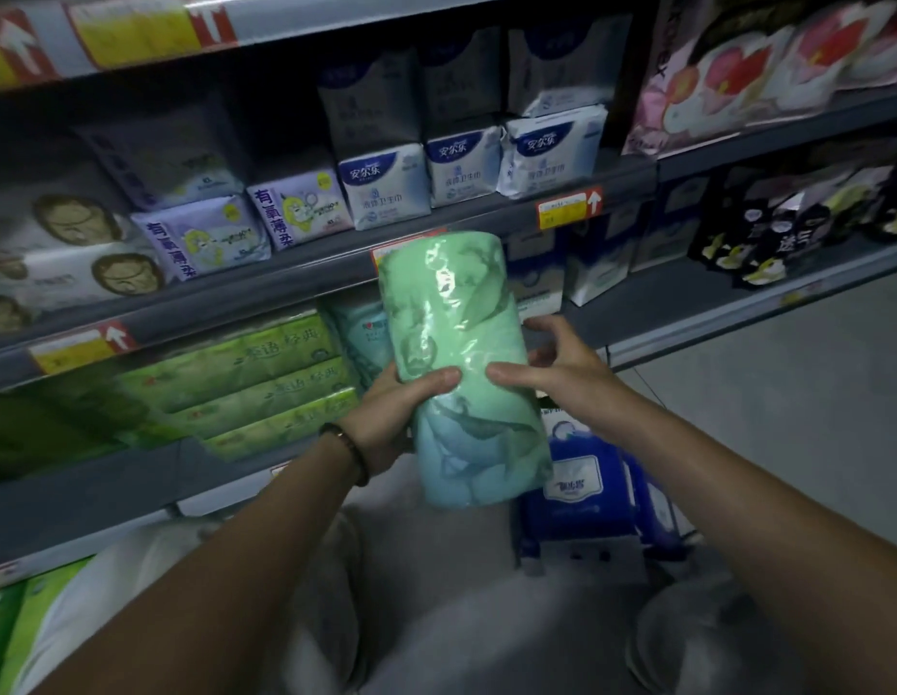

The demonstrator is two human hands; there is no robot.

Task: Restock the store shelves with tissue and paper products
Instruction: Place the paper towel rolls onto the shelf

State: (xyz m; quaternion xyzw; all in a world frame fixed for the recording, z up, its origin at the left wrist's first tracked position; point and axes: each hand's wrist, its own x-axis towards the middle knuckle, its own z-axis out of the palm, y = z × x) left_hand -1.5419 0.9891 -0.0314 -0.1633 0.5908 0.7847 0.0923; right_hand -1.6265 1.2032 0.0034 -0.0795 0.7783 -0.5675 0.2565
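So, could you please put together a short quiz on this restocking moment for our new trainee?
1. True or false: the left hand and right hand both hold the green pack.
2. Which wrist wears the bracelet? A left, B right, C neither.
3. Fill in: the stacked green tissue packs lie on the held pack's ____ side.
Key: 1 true; 2 A; 3 left.

Green tissue pack point(456, 343) before stocked shelves point(286, 279)
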